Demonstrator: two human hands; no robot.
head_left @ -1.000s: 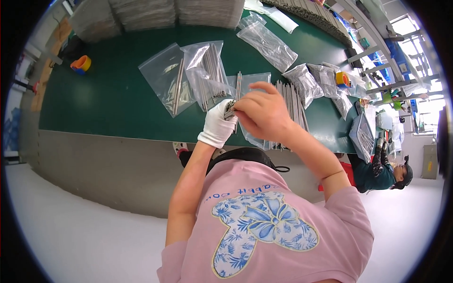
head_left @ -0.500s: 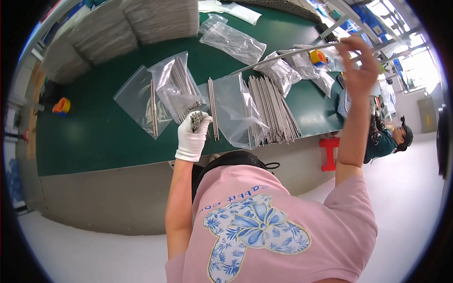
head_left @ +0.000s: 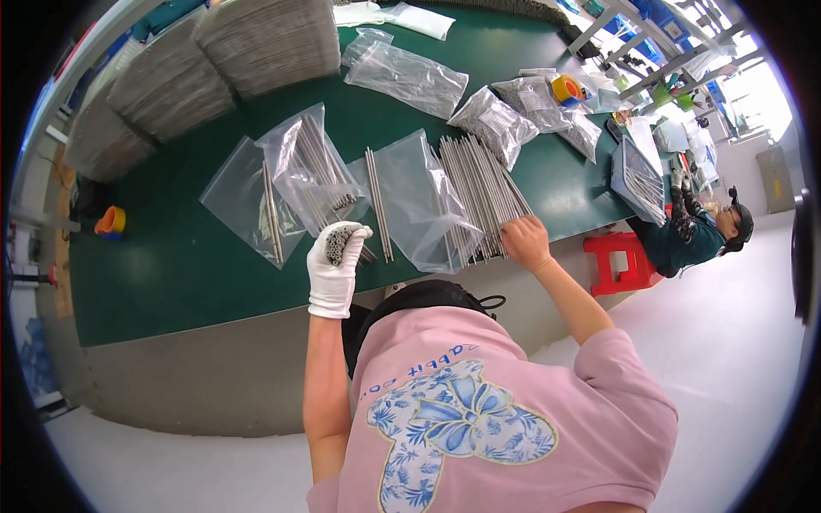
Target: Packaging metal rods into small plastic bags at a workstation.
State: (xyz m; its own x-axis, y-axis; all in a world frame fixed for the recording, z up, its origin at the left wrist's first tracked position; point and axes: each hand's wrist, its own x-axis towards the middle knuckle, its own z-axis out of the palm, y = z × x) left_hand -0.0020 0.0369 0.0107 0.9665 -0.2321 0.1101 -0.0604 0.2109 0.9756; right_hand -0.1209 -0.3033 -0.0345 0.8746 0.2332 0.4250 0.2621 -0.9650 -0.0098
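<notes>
My left hand (head_left: 332, 278), in a white glove, is closed round a bundle of thin metal tubes (head_left: 339, 245), whose round ends point up at me. Bare, my right hand (head_left: 528, 243) has its curled fingers at the near right edge of a pile of long metal tubes (head_left: 479, 188). The fingertips appear pinched on a tube there, partly hidden by the hand. A clear plastic bag (head_left: 415, 201) overlaps the pile's left side. Two more clear bags lie farther left, one with tubes inside (head_left: 321, 154). Between the bags lie a few loose tubes (head_left: 377, 205).
Filled silvery bags (head_left: 496, 128) and an orange tape roll (head_left: 566, 89) lie at the back right. Grey stacked sheets (head_left: 269, 47) stand at the back left of the green table (head_left: 171, 256). On the right, a co-worker (head_left: 697, 231) works near a red stool (head_left: 617, 263).
My right hand has come down from high on the right, where it held one long tube aloft, to the pile's near edge. My left hand keeps its bundle, slightly lower and left in view.
</notes>
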